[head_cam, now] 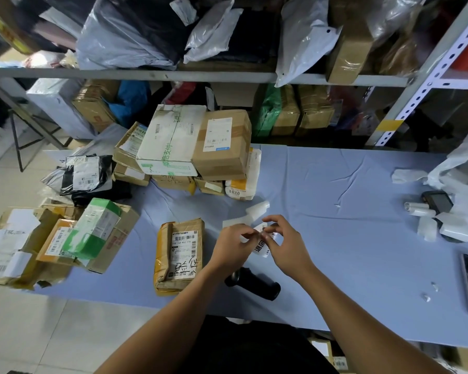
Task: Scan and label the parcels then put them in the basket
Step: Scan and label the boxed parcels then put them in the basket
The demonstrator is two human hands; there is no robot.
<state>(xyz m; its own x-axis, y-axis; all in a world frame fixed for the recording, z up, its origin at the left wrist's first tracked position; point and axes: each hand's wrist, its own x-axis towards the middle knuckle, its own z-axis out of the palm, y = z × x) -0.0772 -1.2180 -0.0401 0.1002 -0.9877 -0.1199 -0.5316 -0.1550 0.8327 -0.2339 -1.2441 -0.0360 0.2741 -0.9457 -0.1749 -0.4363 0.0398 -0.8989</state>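
At frame centre a white printed label is pinched by the left hand and the right hand, fingers curled; a brown parcel is laid on the table just left.

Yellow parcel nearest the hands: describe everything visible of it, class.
The yellow parcel is an oblong packet wrapped in creased yellow-brown tape. It lies flat on the blue table, label up: a white barcode label with black handwriting over it. The left hand and right hand pinch a sticker beside it.
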